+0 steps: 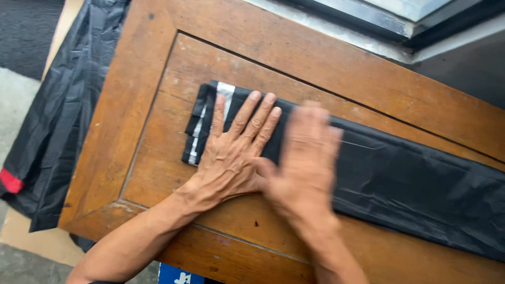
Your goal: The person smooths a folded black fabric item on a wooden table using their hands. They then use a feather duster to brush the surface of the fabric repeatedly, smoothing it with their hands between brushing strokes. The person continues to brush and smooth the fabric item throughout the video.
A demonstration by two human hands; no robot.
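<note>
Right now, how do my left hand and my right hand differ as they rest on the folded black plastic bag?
The left hand is sharp, fingers spread, pressing flat near the black plastic bag at its folded end. The right hand is motion-blurred and sits further along the bag. Both lie palm-down on the bag, atop the wooden table.

Blue printed package (pixel 176 274) (white marks) below the table (pixel 131 105).

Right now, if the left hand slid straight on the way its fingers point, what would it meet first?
The left hand lies flat on the folded black plastic bag, fingers pointing to the far edge. It would likely run off the bag's edge onto the bare wooden table; nothing else shows in that line.
</note>
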